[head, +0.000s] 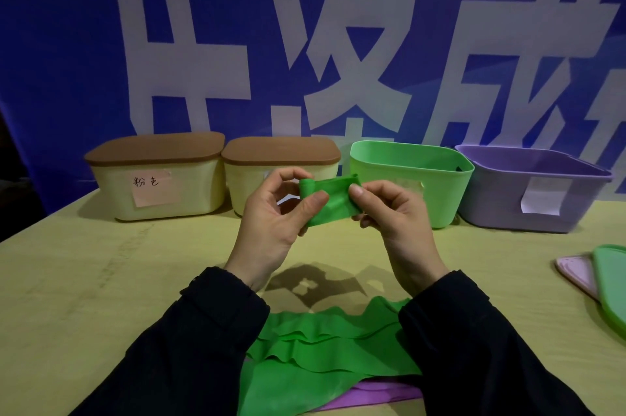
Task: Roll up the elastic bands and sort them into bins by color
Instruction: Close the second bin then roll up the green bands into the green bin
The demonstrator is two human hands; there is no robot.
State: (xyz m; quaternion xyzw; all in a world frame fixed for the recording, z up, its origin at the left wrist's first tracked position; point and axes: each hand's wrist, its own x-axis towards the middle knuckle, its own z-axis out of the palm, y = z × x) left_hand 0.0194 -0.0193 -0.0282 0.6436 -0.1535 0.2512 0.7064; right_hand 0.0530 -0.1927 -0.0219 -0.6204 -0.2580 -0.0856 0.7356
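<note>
1. The green band point(330, 200) is held above the table point(101, 280) in front of the green bin point(440, 178); a small roll is started at its left end.
2. It is pinched by the left hand point(274, 222) at the roll and by the right hand point(389, 212) at the flat part.
3. Tension should be kept even — edges aligned.
4. The band is thin, matte, wavy-edged — its remainder lies heaped near the sleeves.

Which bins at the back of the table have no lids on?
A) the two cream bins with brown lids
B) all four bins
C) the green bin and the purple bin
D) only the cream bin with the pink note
C: the green plastic bin and the purple plastic bin stand open at the top, while both cream bins wear brown lids.
</note>
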